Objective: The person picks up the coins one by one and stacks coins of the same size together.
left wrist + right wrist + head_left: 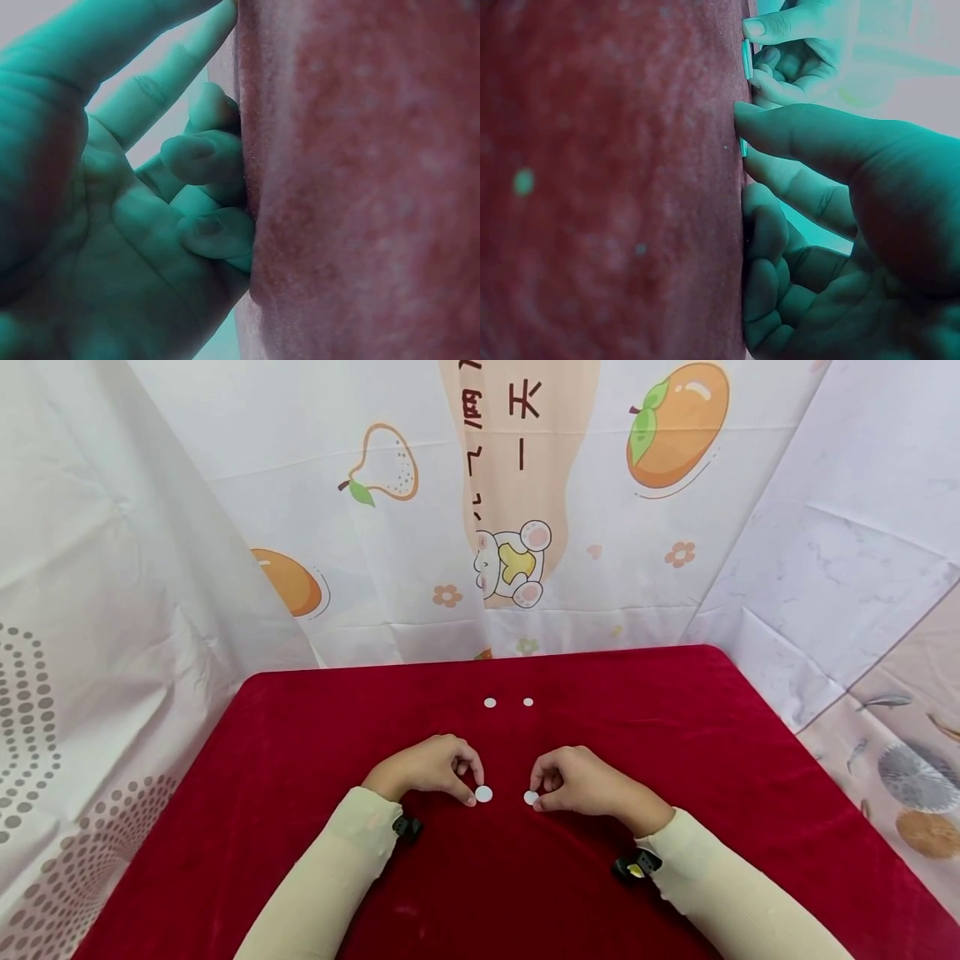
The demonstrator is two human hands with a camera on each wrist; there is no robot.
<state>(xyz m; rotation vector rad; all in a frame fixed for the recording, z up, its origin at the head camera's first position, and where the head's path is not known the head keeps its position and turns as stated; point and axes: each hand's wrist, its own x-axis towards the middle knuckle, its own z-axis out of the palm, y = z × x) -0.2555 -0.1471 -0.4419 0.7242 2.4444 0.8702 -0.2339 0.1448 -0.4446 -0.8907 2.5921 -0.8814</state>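
Note:
Four thin white round discs would be overcounting by number, so several lie on the red cloth. My left hand (435,766) has thumb and index fingertip at opposite edges of the larger near disc (483,793), pinching it flat on the cloth. To its right, my right hand (581,781) pinches a smaller white disc (531,797) by its edges, partly covered by the fingers. The right wrist view shows this disc (743,147) edge-on between thumb and index finger, with the left hand (802,49) and its disc (747,59) beyond. In the left wrist view the left hand (127,195) hides its disc.
Farther back on the red-covered table (337,718) lie two more white discs, one on the left (490,702) and one on the right (528,702). A printed curtain (300,510) hangs behind the table's far edge. Dark straps circle both wrists.

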